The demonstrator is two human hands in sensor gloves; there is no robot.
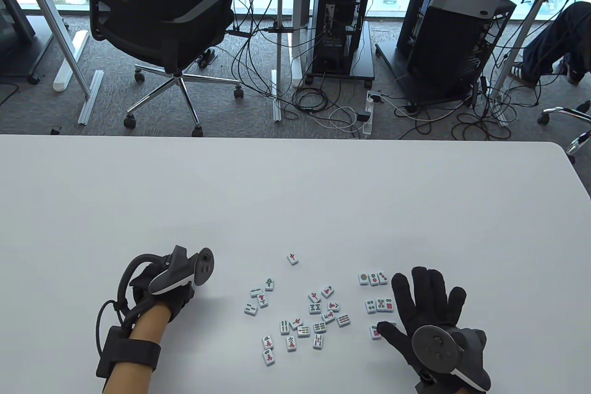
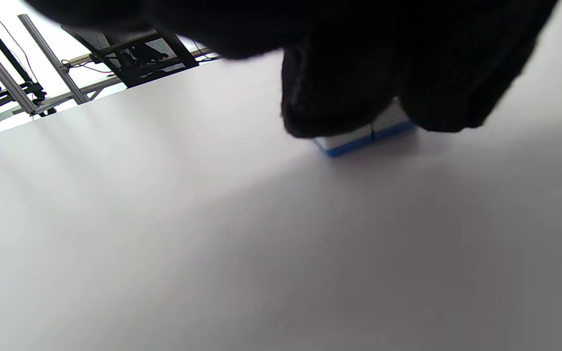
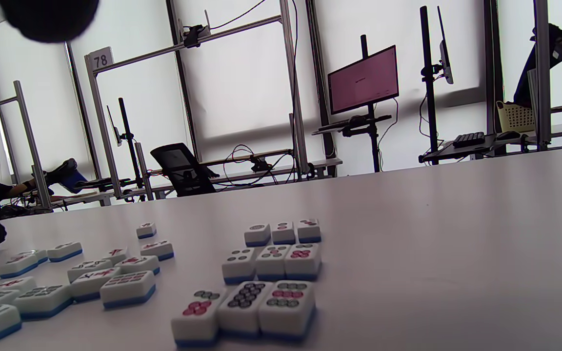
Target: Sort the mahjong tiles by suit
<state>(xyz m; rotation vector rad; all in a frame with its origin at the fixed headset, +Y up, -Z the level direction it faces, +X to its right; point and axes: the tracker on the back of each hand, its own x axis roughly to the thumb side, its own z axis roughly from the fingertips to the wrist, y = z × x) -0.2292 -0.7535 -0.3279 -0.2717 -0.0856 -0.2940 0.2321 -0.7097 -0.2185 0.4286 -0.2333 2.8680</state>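
Note:
My left hand (image 1: pixel 177 294) is at the table's left with its fingers curled down under the tracker. In the left wrist view its fingertips (image 2: pixel 330 107) hold two blue-backed mahjong tiles (image 2: pixel 364 136) side by side on the table. My right hand (image 1: pixel 427 304) lies spread flat and empty beside three short rows of dot tiles: top row (image 1: pixel 373 278), middle row (image 1: pixel 380 305), and bottom row (image 1: pixel 375 331) partly under its thumb. The same rows show in the right wrist view (image 3: pixel 271 261). A loose pile of mixed tiles (image 1: pixel 302 315) lies between the hands.
One single tile (image 1: pixel 292 258) lies apart, behind the pile. The white table (image 1: pixel 295 190) stretches far back and to both sides. An office chair (image 1: pixel 161 29) and computer towers stand on the floor beyond its far edge.

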